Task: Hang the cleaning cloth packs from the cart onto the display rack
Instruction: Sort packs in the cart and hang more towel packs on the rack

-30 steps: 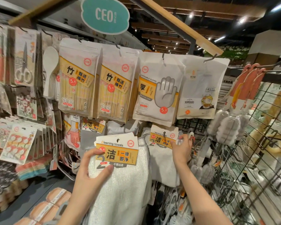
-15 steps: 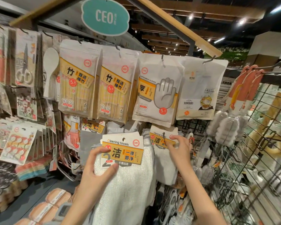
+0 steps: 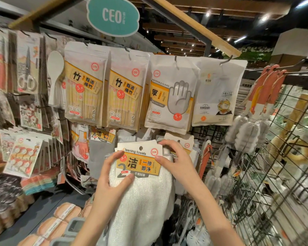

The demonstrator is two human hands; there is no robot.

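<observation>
Hands grip one towel pack [image 3: 140, 176] in front of the rack [image 3: 292, 157]: left hand [image 3: 112, 176] pinching the card's lower corner, right hand [image 3: 174, 160] its top edge. Cloth looks soft, light and floppy; the stiff card by the hole is probably the best hold.

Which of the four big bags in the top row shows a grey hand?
The third bag from the left, labelled disposable gloves; its neighbours show bamboo sticks or a cartoon.

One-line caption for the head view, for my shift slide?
Both hands hold a cleaning towel pack up below the disposable gloves pack.
</observation>
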